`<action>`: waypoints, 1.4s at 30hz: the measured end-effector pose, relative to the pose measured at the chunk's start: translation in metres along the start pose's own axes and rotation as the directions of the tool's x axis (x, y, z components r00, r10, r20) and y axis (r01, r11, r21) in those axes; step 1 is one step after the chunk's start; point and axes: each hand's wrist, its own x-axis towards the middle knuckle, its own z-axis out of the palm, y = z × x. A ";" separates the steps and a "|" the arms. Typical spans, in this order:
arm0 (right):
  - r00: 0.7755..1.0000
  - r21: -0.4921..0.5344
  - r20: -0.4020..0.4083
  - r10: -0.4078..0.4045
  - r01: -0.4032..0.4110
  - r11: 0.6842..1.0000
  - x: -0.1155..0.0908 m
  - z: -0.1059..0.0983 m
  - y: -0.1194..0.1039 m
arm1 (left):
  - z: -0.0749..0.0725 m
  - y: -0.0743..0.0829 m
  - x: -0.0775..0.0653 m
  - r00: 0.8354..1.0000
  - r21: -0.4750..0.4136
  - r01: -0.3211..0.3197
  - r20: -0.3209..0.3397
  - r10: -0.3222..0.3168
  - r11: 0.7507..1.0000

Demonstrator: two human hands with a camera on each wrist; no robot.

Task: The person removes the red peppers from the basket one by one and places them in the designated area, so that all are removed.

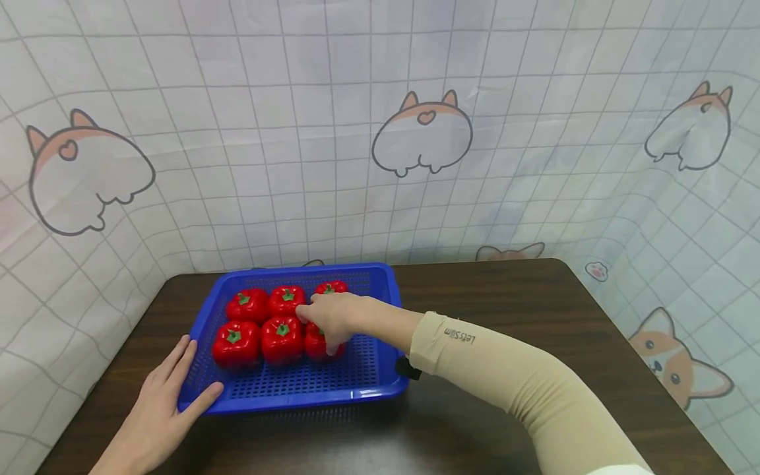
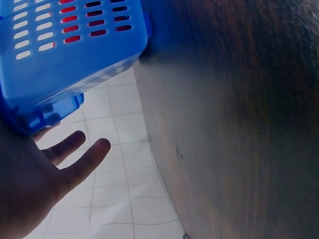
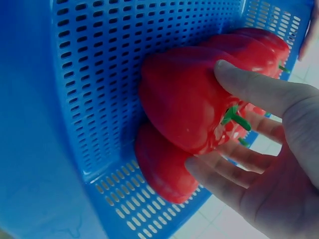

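Note:
A blue plastic basket [image 1: 309, 400] holds two rows of red bell peppers, each with a green stem. My right hand [image 1: 335, 316] reaches down over the front row's rightmost bell pepper [image 1: 316, 343]. In the right wrist view, the thumb lies against one side of this bell pepper [image 3: 174, 94] and the fingers against the other, its stem toward the palm. Behind it, another bell pepper [image 3: 159, 167] lies close to the fingertips. My left hand [image 1: 157, 402] rests at the basket's front left corner, thumb over the rim, fingers straight along the left side.
The basket stands on a dark brown wooden table [image 1: 487, 297], left of its middle. A white grid-patterned curtain [image 1: 332, 165] with cartoon dogs hangs behind and at both sides. Beside the basket's right rim, a small black object [image 1: 407, 368] shows below the right wrist.

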 end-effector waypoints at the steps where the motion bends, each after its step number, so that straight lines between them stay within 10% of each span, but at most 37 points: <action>1: 1.000 0.006 0.001 -0.004 0.004 1.000 0.000 0.000 0.000 | 0.000 0.000 0.000 1.000 -0.002 0.001 0.001 -0.001 1.000; 42: 0.982 0.175 -0.146 -0.119 0.144 0.974 -0.078 -0.030 0.045 | 0.001 0.003 -0.001 0.999 -0.015 0.039 0.015 -0.039 0.999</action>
